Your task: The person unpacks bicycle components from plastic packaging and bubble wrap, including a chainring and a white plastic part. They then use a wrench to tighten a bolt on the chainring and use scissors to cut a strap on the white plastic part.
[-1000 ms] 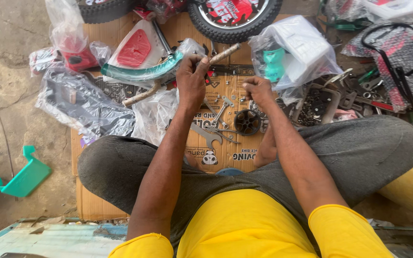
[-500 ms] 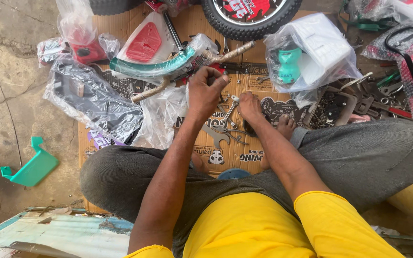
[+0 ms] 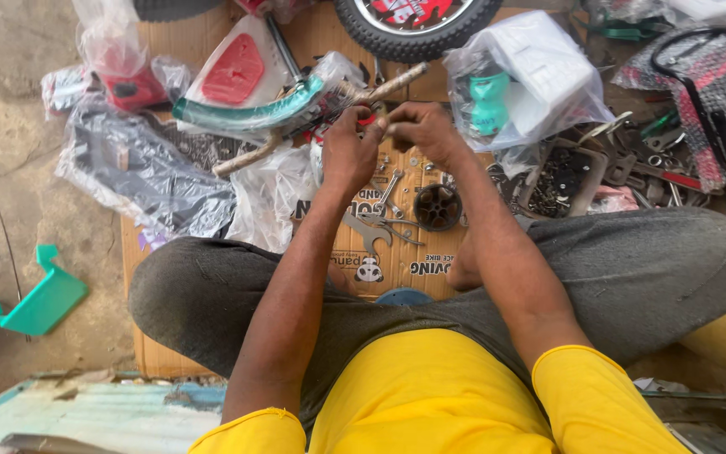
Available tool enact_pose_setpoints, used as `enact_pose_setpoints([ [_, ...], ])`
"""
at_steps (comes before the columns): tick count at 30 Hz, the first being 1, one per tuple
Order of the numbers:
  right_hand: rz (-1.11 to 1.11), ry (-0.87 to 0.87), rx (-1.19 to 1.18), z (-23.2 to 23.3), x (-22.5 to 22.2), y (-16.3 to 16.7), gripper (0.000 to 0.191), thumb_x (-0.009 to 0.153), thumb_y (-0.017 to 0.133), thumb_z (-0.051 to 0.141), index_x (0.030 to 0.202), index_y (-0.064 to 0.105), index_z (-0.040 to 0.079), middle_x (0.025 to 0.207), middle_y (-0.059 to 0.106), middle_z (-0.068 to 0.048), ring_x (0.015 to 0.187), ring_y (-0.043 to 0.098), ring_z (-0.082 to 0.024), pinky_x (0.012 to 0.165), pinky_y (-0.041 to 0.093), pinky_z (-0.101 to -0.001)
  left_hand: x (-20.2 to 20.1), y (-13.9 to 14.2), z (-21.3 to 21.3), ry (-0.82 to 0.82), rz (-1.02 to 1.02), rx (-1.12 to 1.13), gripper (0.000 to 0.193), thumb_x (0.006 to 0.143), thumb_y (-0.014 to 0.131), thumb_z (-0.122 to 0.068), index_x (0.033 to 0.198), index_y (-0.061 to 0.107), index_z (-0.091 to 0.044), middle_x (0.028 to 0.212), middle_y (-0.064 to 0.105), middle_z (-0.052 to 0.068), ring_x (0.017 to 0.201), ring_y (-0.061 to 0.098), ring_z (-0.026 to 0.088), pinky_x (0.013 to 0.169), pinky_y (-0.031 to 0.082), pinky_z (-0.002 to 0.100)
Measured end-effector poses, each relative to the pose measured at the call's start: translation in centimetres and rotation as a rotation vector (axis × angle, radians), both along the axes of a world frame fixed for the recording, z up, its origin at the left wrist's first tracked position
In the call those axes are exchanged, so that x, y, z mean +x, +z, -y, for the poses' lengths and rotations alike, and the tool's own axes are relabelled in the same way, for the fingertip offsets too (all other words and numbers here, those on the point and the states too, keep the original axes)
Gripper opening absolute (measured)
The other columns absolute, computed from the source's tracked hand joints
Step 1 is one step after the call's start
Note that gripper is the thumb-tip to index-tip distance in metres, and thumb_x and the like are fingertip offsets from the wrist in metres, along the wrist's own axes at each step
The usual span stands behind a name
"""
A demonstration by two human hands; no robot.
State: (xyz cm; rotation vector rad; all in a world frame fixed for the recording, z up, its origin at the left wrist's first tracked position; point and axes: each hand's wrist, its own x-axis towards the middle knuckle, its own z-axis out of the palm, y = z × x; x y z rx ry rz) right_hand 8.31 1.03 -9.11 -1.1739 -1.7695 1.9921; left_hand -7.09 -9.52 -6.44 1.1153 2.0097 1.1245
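Now both hands raised: left hand [image 3: 348,155], right hand [image 3: 420,130] fingers meeting.

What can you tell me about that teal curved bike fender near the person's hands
The fender is a long curved strip, teal with a pale edge, and looks like glossy plastic or painted metal. It lies on the cardboard, bowed side down, partly wrapped in clear plastic at its right end. A red and white panel sits just behind it, and a tan rod lies beneath. The left hand works close to its right end; contact cannot be told.
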Motion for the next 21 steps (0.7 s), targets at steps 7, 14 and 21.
enact_pose_setpoints([
  [7,-0.418,-0.166,-0.234,1.0,0.4,2.0,0.022,0.095,0.071,0.006,0.115,0.071,-0.002,0.094,0.074,-0.007,0.078,0.071,-0.013,0.072,0.061,-0.0268,0.0,-0.4,-1.5,0.030,0.304,0.185,0.019,0.100,0.065,-0.018,0.100,0.070,0.000,0.086,0.073,0.008,0.079,0.065,0.013,0.072,0.054,0.031],
  [14,-0.262,-0.257,0.092,0.9,0.3,1.2,0.019,0.095,0.073,0.005,0.113,0.072,0.001,0.094,0.075,-0.006,0.077,0.069,-0.010,0.069,0.059,-0.0235,-0.1,-0.2,-1.7,-0.017,0.069,0.078,0.020,0.101,0.062,-0.019,0.095,0.065,0.000,0.086,0.071,0.016,0.078,0.068,0.027,0.073,0.051,0.041],
  [21,-0.336,-0.162,0.182,1.3,0.4,0.7,0.014,0.097,0.074,0.009,0.111,0.074,0.004,0.096,0.072,-0.001,0.083,0.065,-0.008,0.073,0.057,-0.0217,0.7,1.5,-0.7,-0.189,-0.102,-0.040,0.015,0.097,0.062,-0.017,0.096,0.064,-0.002,0.087,0.072,0.018,0.083,0.070,0.036,0.074,0.051,0.048],
])
